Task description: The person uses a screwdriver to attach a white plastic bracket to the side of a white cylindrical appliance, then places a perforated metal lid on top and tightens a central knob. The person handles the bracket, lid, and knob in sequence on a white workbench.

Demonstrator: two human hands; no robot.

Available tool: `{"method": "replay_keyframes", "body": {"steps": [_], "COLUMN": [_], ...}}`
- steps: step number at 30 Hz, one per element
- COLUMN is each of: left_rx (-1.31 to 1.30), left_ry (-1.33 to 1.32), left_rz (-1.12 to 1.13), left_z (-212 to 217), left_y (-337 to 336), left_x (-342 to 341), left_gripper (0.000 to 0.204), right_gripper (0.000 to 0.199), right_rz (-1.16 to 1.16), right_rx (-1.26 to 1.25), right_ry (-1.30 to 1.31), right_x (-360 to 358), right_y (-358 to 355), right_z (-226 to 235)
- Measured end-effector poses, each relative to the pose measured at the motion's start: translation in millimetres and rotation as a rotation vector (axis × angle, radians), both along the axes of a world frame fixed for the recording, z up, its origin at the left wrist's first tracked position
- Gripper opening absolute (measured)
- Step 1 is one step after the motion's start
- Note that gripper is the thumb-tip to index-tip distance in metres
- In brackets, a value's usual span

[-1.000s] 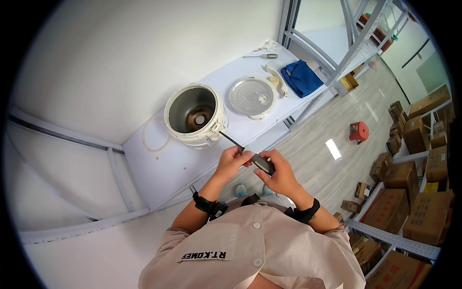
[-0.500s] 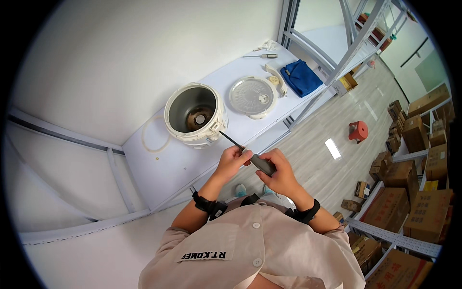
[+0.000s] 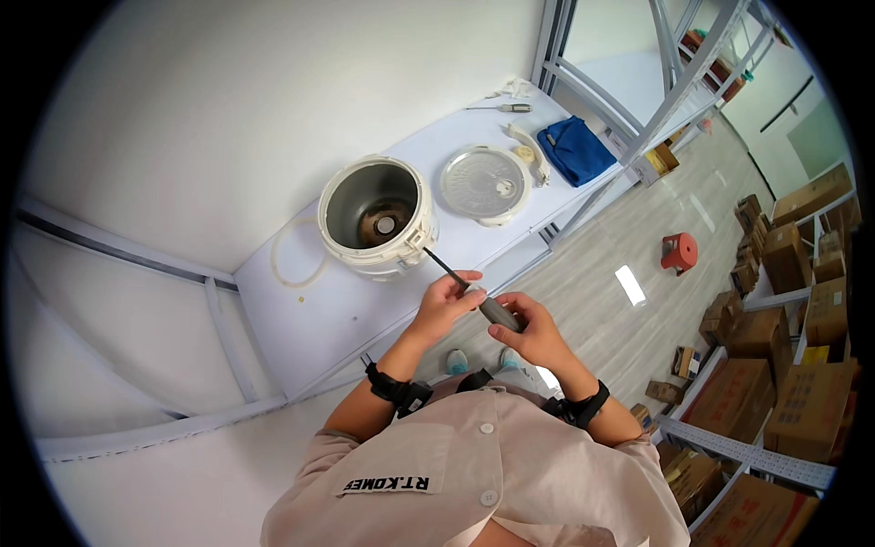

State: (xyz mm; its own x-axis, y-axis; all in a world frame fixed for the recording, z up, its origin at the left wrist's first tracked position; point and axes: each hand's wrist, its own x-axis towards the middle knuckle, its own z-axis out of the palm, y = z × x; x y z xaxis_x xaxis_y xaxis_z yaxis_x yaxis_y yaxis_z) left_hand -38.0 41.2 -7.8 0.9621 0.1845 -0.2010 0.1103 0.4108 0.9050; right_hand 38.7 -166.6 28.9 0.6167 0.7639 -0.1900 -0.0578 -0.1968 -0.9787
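Observation:
A long screwdriver (image 3: 499, 314) with a grey handle and dark shaft is in both my hands. My right hand (image 3: 534, 330) has its fingers closed round the handle. Farther up, my left hand (image 3: 441, 310) pinches near where the shaft meets the handle. The tip reaches the front rim of a white rice cooker body (image 3: 401, 253); whether it sits in a screw there is too small to tell. The cooker stands open, its grey inside stained brown at the bottom round a pale disc. To its right lies a round lid (image 3: 474, 178) with a silvery inner face.
Left of the cooker lies a pale ring (image 3: 275, 260). Beyond the lid are a curved white part (image 3: 540, 164), a blue cloth (image 3: 577, 150) and another screwdriver (image 3: 518, 108). A red stool (image 3: 679, 252) stands on the floor; shelves with cardboard boxes (image 3: 736, 392) line the right.
The cooker, lid and table sit slightly farther right in the picture. My left index finger has lifted outward, and my right fingers have shifted on the screwdriver handle.

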Motion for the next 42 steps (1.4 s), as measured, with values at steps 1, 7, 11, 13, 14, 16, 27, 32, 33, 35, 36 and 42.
{"method": "replay_keyframes", "body": {"steps": [1,7,11,13,14,16,27,32,33,35,36,42], "left_rx": [0.056,0.106,0.032,-0.002,-0.009,-0.006,0.045,-0.037,-0.034,0.042,0.078,0.128], "left_ry": [0.042,0.047,-0.015,-0.031,-0.039,-0.037,-0.002,-0.055,-0.059,-0.01,0.019,0.113], "left_rz": [-0.008,-0.059,-0.1,-0.115,-0.12,-0.121,-0.105,-0.141,-0.149,-0.143,-0.141,-0.101], "left_z": [-5,-6,-5,-4,-4,-4,2,-1,-2,-2,-2,-3], "left_y": [2,3,7,7,7,10,10,13,14,16,16,15], "left_x": [0,-2,-4,-5,-5,-4,0,1,2,4,3,6], "left_gripper": [0.034,0.024,0.026,0.026,0.027,0.028,0.033,0.034,0.035,0.036,0.037,0.041], "right_gripper": [0.039,0.035,0.041,0.05,0.049,0.05,0.049,0.043,0.038,0.042,0.044,0.051], "right_rz": [-0.019,-0.074,0.111,0.175,0.146,0.088,0.03,0.121,0.151,0.08,0.042,-0.001], "right_rx": [0.01,0.155,0.24,0.219,0.163,0.055,0.124,0.098,0.068,0.122,0.149,0.132], "right_ry": [-0.11,0.135,0.718,0.816,0.673,0.384,0.42,0.593,0.517,0.243,0.11,0.098], "right_x": [-3,-4,15,19,17,11,3,14,16,11,7,9], "right_y": [1,1,-3,-6,-6,-3,-2,-7,-8,-6,-4,0], "right_z": [0,-9,3,4,2,0,3,1,1,-8,-9,-13]}}
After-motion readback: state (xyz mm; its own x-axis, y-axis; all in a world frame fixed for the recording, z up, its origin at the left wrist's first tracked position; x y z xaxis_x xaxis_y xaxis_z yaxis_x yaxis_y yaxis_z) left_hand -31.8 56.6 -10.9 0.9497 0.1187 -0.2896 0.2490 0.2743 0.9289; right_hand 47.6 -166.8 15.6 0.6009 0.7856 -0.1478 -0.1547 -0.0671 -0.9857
